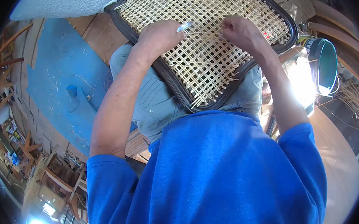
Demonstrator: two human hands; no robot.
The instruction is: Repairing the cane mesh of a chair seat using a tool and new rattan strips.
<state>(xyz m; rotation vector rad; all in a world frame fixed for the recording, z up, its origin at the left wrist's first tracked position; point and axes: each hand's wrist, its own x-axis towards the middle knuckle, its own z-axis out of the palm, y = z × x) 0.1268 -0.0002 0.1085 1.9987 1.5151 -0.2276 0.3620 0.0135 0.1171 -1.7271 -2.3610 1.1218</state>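
Across my lap rests a dark wooden frame [175,86] with a panel of woven cane [203,66] in it. Some strand ends stick out along its lower edges. My left hand [162,36] is closed over the left part of the weave, around a shiny metal tool [185,27] whose narrow end points up and right. What kind of tool it is, I cannot make out. Over the middle right of the panel, my right hand [240,32] is curled with thumb and fingers together. Anything pinched there is hidden or too thin to tell.
A dark green bucket [325,66] with a wire handle stands at the right, near loose cane strands [351,101]. A blue sheet [59,78] covers the floor at the left. White foam wrap [70,0] lies against the frame's upper left. Wooden furniture parts [58,182] crowd the lower left.
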